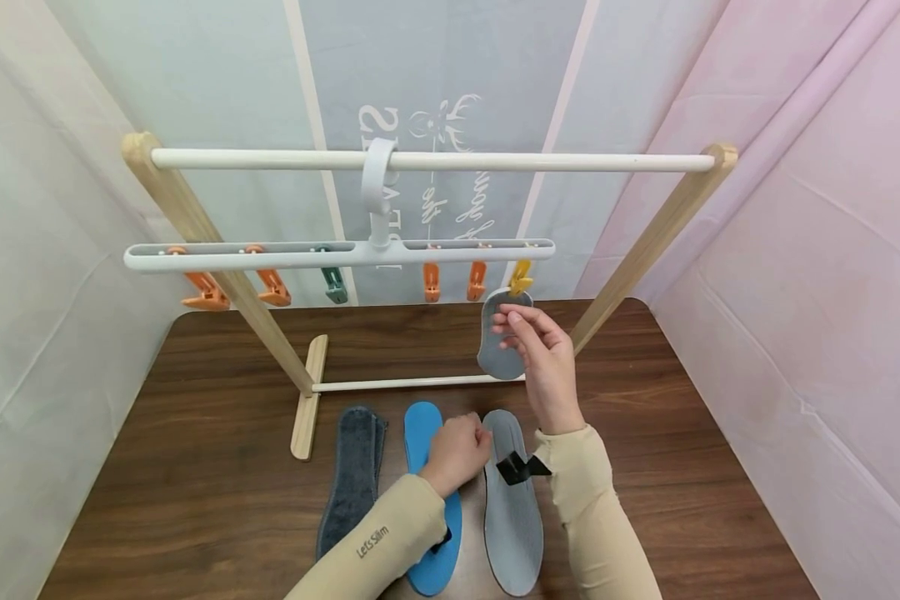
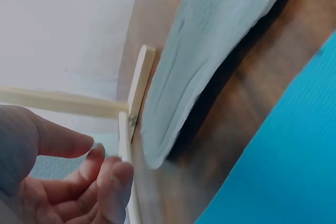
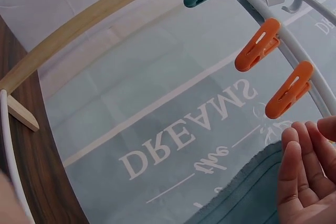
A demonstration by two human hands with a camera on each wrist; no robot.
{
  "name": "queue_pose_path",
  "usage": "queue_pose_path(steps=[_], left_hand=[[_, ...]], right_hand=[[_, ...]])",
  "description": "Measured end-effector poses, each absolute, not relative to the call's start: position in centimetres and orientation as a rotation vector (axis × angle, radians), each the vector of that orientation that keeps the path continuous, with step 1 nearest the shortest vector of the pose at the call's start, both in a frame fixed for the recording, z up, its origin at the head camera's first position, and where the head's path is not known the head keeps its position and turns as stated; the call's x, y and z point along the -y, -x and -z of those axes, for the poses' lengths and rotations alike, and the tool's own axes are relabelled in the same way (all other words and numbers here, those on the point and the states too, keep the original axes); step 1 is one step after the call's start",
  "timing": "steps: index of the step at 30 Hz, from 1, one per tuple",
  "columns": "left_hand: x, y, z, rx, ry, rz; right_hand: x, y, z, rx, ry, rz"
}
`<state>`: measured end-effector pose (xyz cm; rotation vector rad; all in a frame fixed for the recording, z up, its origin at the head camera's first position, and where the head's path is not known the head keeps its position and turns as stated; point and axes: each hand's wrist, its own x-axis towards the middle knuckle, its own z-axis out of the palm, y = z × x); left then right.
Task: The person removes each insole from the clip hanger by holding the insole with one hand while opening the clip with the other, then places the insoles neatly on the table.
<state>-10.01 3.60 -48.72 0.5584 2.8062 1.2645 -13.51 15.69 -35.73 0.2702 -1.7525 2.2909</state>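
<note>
A grey insole [image 1: 499,358] hangs from the yellow clip [image 1: 521,277] at the hanger's right end. In front of it is my right hand [image 1: 543,354], thumb and fingers loosely bent near the insole's upper part. The right wrist view shows those fingers [image 3: 302,174] extended beside the insole's edge [image 3: 241,187], with no grip on it. My left hand [image 1: 457,454] is low over the table, between a blue insole [image 1: 422,429] and another grey insole [image 1: 513,533]. In the left wrist view its fingers [image 2: 86,182] are loosely curled around nothing.
A white hanger [image 1: 285,257] hooks onto the rack's top bar [image 1: 495,162]. Orange clips [image 1: 477,282] and a green clip [image 1: 334,285] hang along it. Dark grey insoles [image 1: 352,475] lie on the wooden table [image 1: 195,467] at the left. Wooden posts [image 1: 645,250] flank the hanger.
</note>
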Motion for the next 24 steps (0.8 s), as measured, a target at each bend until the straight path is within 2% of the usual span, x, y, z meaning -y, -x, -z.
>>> queue_pose_path(steps=[15,24], left_hand=[[-2.7,13.6,45.2,-2.649,-0.187,-1.703],[-2.7,15.6,43.6,-2.645,-0.141,-1.78]], right_hand=[[-15.9,13.3,35.3,1.694,-0.19,-2.298],[-16.1,13.4,35.5,1.69,-0.186,-2.304]])
